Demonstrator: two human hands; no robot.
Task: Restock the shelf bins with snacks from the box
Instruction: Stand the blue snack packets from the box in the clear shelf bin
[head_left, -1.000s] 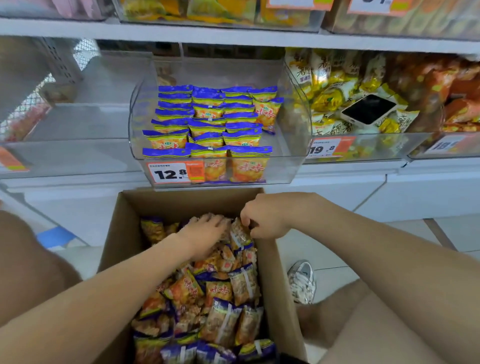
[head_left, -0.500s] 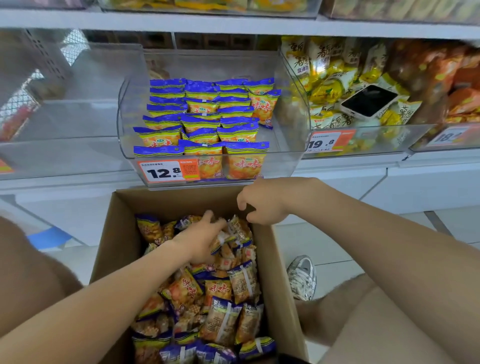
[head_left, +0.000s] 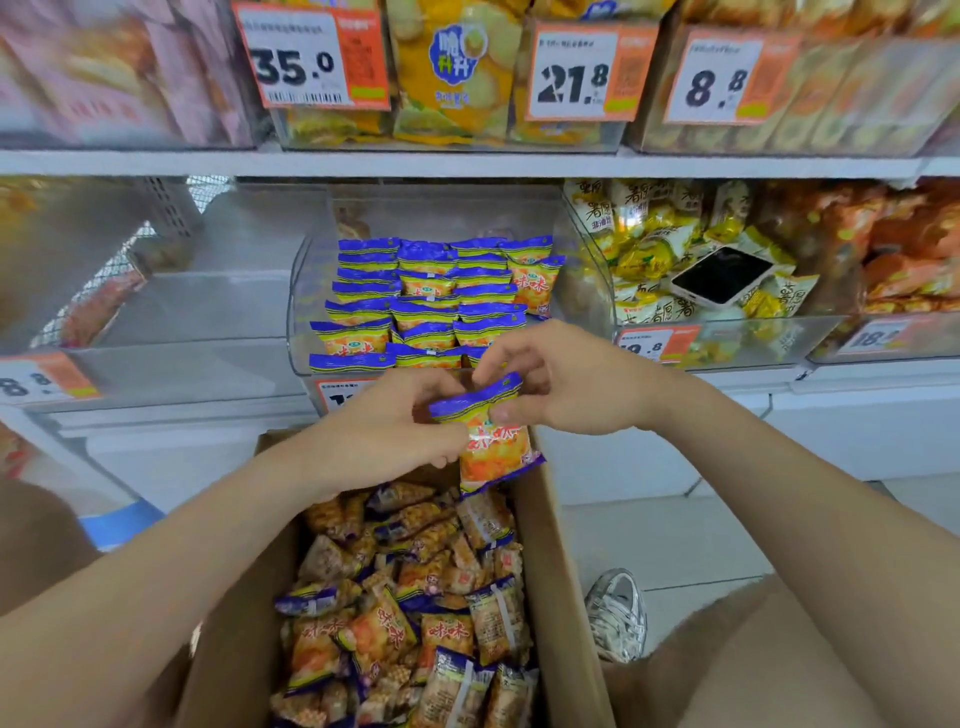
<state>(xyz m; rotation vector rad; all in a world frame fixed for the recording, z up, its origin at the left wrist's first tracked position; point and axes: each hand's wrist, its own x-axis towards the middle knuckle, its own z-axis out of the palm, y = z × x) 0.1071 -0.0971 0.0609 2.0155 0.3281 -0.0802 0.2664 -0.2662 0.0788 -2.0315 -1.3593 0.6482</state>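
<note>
An orange snack packet with a blue top edge hangs upright above the far end of the open cardboard box. My left hand grips its left side and my right hand pinches its top right corner. Both hands are just in front of the clear shelf bin, which holds several rows of the same blue-and-orange packets. The box below is full of loose packets. The bin's price tag is partly hidden behind my left hand.
A phone lies on yellow packets in the bin to the right. An empty clear bin stands at the left. The upper shelf carries more bins with price tags. A silver shoe sits on the floor right of the box.
Both hands have risen out of the box with one packet, from its far end up to the front of the bin. The camera has tilted up.
</note>
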